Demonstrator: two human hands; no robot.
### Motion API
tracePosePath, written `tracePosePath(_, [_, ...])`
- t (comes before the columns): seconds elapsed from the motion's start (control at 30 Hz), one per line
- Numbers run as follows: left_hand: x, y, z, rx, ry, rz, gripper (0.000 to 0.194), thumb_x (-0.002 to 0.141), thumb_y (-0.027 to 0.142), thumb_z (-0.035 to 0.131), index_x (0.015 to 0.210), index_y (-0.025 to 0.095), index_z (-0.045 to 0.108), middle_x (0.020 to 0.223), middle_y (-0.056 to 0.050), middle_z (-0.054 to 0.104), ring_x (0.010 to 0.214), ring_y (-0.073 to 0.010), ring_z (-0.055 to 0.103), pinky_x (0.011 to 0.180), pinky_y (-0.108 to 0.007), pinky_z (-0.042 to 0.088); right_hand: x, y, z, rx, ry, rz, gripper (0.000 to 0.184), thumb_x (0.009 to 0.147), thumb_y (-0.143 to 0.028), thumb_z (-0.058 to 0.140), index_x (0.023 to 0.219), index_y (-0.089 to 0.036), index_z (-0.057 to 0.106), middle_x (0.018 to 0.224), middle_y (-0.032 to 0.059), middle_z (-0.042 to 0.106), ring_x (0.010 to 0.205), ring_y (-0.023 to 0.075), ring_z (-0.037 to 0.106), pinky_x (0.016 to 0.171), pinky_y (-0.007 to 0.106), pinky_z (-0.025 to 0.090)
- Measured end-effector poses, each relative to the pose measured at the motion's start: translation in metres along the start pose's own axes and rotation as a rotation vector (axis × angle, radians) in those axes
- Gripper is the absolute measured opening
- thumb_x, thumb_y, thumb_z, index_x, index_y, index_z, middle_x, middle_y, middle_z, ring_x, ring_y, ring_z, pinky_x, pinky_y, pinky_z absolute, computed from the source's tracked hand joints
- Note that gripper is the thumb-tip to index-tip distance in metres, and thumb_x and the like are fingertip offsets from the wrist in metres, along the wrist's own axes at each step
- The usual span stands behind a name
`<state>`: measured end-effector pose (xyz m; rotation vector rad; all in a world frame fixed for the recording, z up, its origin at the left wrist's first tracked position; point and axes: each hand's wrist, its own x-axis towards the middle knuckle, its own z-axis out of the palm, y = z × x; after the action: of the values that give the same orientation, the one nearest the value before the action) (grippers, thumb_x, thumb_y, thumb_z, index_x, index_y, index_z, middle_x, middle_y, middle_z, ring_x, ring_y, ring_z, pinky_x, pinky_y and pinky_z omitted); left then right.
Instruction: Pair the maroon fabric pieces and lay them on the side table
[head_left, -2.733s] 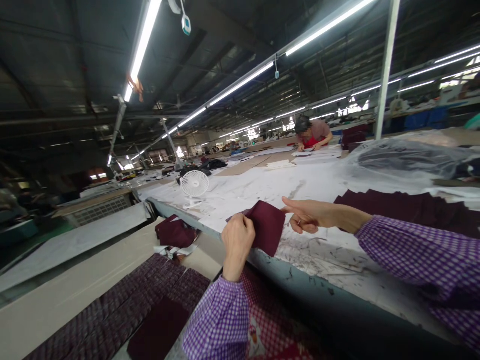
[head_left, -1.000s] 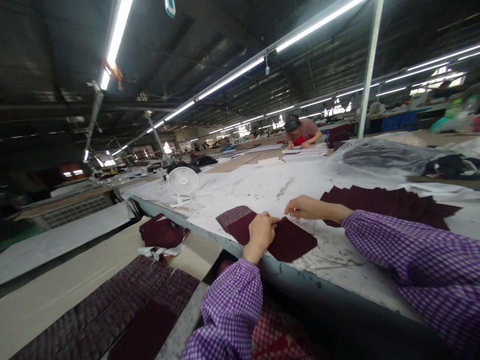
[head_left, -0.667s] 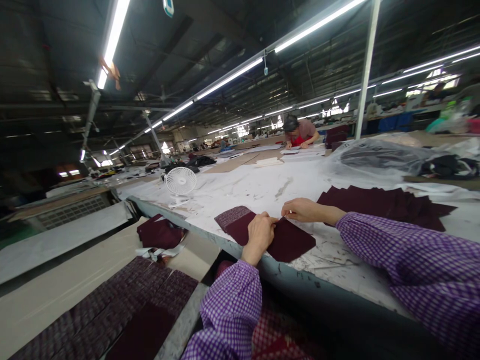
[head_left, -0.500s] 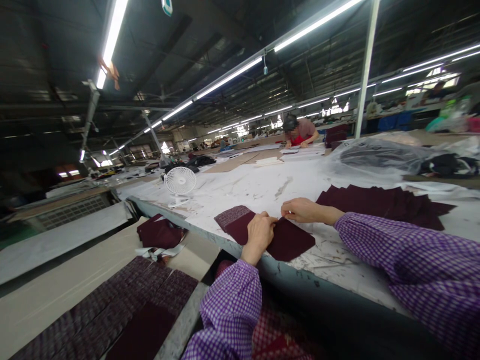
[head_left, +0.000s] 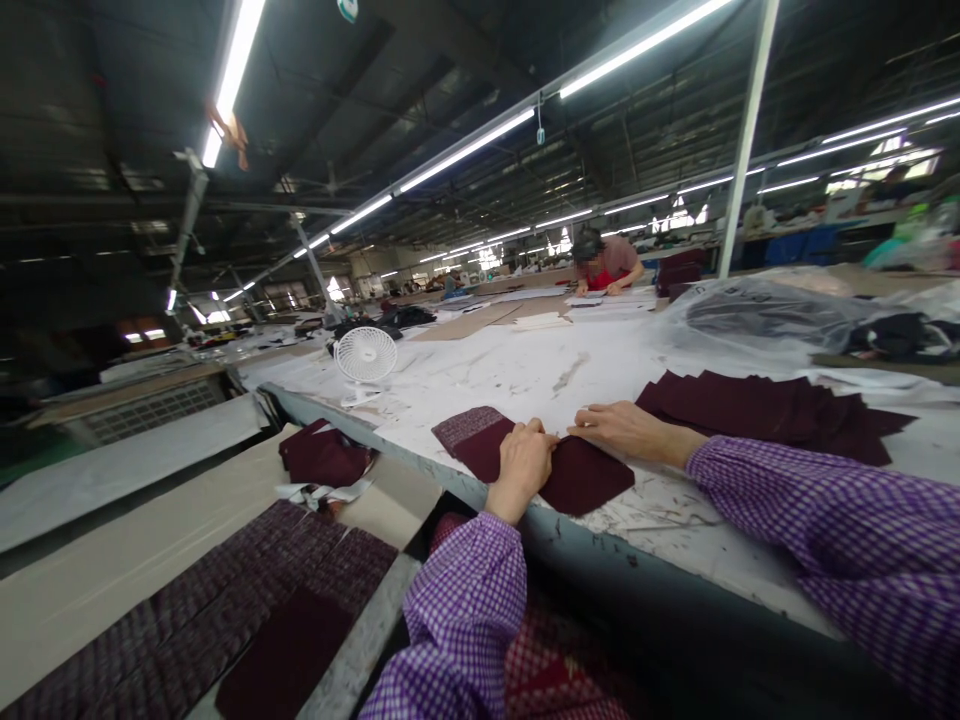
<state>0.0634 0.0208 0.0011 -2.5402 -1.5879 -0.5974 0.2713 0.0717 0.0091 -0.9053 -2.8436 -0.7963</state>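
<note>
A maroon fabric piece [head_left: 587, 478] with a speckled band at its far left end lies flat near the table's front edge. My left hand [head_left: 523, 462] rests on its middle, thumb and fingers closed together on the cloth at the upper edge. From the right, my right hand [head_left: 626, 430] reaches that same edge, its fingertips pressed together on the cloth just beside the left fingers. What lies under the fingertips is partly hidden. Further right, behind my right wrist, a fanned stack of maroon fabric pieces [head_left: 772, 415] spreads over the table.
A white fan [head_left: 366, 355] stands at the table's left edge. On a lower surface to the left lie speckled fabric strips [head_left: 217, 590] and a folded maroon bundle [head_left: 322, 455]. Clear plastic sheeting [head_left: 757, 310] sits behind the stack. A co-worker [head_left: 607, 265] leans over the far table.
My right hand has shifted slightly right and its fingers lie flatter against the cloth edge. My left hand stays nearly in place on the fabric. The view has shifted a little.
</note>
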Motion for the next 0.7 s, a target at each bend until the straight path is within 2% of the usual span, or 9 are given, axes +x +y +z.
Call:
tracePosePath(0.13, [0.000, 0.001, 0.001, 0.014, 0.015, 0.016, 0.031, 0.091, 0.024, 0.042, 0.101, 0.028, 0.071, 0.098, -0.006, 0.060, 0.091, -0.0228, 0.052, 0.077, -0.033, 0.043, 0.003, 0.000, -0.010, 0.220, 0.065, 0.133, 0.037, 0.083, -0.001, 0.039, 0.106, -0.015, 0.064, 0.109, 0.0108, 0.063, 0.099, 0.0198, 0.058, 0.082, 0.031, 0.045])
tracePosePath(0.27, [0.000, -0.001, 0.001, 0.001, 0.034, 0.026, 0.029, 0.090, 0.023, 0.045, 0.102, 0.027, 0.071, 0.097, -0.006, 0.061, 0.091, -0.0226, 0.053, 0.077, -0.033, 0.044, 0.011, -0.012, -0.015, 0.417, 0.057, 0.145, 0.035, 0.085, -0.008, 0.039, 0.106, -0.016, 0.066, 0.102, 0.0092, 0.066, 0.092, 0.0186, 0.061, 0.080, 0.028, 0.045])
tracePosePath(0.37, [-0.004, -0.008, 0.000, -0.070, 0.052, 0.008, 0.026, 0.087, 0.019, 0.050, 0.100, 0.026, 0.072, 0.095, -0.005, 0.063, 0.092, -0.0209, 0.055, 0.078, -0.030, 0.044, 0.011, -0.017, -0.013, 0.452, 0.045, 0.166, 0.032, 0.087, -0.011, 0.039, 0.102, -0.015, 0.067, 0.099, 0.0103, 0.067, 0.091, 0.0199, 0.061, 0.079, 0.029, 0.045])
tracePosePath(0.47, [-0.013, -0.020, -0.002, -0.148, 0.090, -0.020, 0.024, 0.086, 0.018, 0.052, 0.096, 0.025, 0.073, 0.093, -0.002, 0.066, 0.090, -0.0182, 0.056, 0.078, -0.028, 0.043, 0.009, -0.016, -0.013, 0.490, 0.032, 0.128, 0.034, 0.085, -0.009, 0.038, 0.103, -0.015, 0.067, 0.101, 0.0105, 0.066, 0.093, 0.0196, 0.061, 0.081, 0.029, 0.045])
tracePosePath(0.7, [-0.027, -0.038, -0.001, -0.159, 0.173, -0.014, 0.022, 0.088, 0.021, 0.052, 0.091, 0.024, 0.073, 0.089, -0.001, 0.065, 0.086, -0.0157, 0.054, 0.077, -0.026, 0.043, 0.007, -0.019, -0.028, 0.456, -0.064, 0.074, 0.047, 0.073, 0.002, 0.038, 0.106, -0.013, 0.067, 0.104, 0.0113, 0.064, 0.094, 0.0184, 0.060, 0.082, 0.026, 0.044])
